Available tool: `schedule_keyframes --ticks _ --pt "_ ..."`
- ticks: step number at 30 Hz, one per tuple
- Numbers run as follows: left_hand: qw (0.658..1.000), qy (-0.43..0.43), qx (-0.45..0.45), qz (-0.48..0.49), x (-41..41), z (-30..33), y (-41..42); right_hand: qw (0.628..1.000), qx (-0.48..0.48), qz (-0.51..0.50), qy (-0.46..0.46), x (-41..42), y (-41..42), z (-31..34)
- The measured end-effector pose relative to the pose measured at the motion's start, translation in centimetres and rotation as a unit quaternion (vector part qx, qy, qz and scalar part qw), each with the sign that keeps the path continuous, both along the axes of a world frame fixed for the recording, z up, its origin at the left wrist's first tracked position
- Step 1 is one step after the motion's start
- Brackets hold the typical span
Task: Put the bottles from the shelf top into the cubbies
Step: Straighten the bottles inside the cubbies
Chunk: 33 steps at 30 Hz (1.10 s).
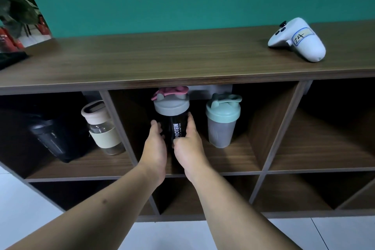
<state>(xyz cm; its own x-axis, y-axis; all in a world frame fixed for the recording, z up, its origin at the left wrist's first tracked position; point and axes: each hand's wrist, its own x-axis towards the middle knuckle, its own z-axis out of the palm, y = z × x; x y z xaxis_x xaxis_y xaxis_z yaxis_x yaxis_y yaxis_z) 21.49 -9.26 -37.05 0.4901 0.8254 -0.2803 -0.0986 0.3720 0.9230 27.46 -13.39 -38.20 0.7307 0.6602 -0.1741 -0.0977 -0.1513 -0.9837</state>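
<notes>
A black shaker bottle (pixel 175 126) with a grey lid, a pink flip cap and white "PROTEIN" lettering stands upright in the middle upper cubby. My left hand (pixel 155 145) cups its left side and my right hand (pixel 189 144) cups its right side. To its right in the same cubby stands a frosted grey shaker with a mint-green lid (pixel 222 121). The left upper cubby holds a glass bottle with a beige sleeve and pinkish lid (pixel 103 128) and a dark shaker (pixel 51 138) beside it. No bottles stand on the wooden shelf top (pixel 162 57).
A white hand controller labelled "Z4" (pixel 298 39) lies on the shelf top at the right. A dark object (pixel 10 60) sits at the top's left end. The right upper cubby (pixel 328 128) and the lower cubbies look empty. White floor tiles lie below.
</notes>
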Motion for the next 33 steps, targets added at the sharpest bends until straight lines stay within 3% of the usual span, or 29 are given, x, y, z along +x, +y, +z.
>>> schedule_keyframes --ticks 4,11,18,21,24,29,33 --pt "1.0 -0.014 -0.005 0.008 0.1 -0.1 0.1 1.0 -0.013 0.012 -0.009 -0.1 -0.6 0.4" --pt "0.999 0.008 0.018 0.033 -3.6 -1.7 -1.8 0.984 -0.074 -0.147 -0.073 -3.4 -2.5 -1.2" --pt "0.949 0.079 0.131 0.274 -12.8 -2.7 0.6 0.997 -0.041 0.001 -0.065 -11.8 -4.5 -0.6" --pt "0.953 0.046 0.107 0.281 -13.7 -1.7 5.0 0.997 -0.008 0.059 -0.04 -13.8 -1.7 1.9" --pt "0.968 0.042 0.12 0.216 -13.3 -1.8 8.4 0.994 -0.005 0.106 -0.017 -15.4 2.5 2.4" --pt "0.986 0.003 0.08 0.148 -12.3 -2.3 12.2 0.998 -0.051 0.038 -0.025 -15.8 8.6 2.7" --pt "0.961 0.036 0.095 0.257 -11.4 -2.7 12.6 0.998 -0.049 -0.023 -0.029 -14.8 11.6 2.9"
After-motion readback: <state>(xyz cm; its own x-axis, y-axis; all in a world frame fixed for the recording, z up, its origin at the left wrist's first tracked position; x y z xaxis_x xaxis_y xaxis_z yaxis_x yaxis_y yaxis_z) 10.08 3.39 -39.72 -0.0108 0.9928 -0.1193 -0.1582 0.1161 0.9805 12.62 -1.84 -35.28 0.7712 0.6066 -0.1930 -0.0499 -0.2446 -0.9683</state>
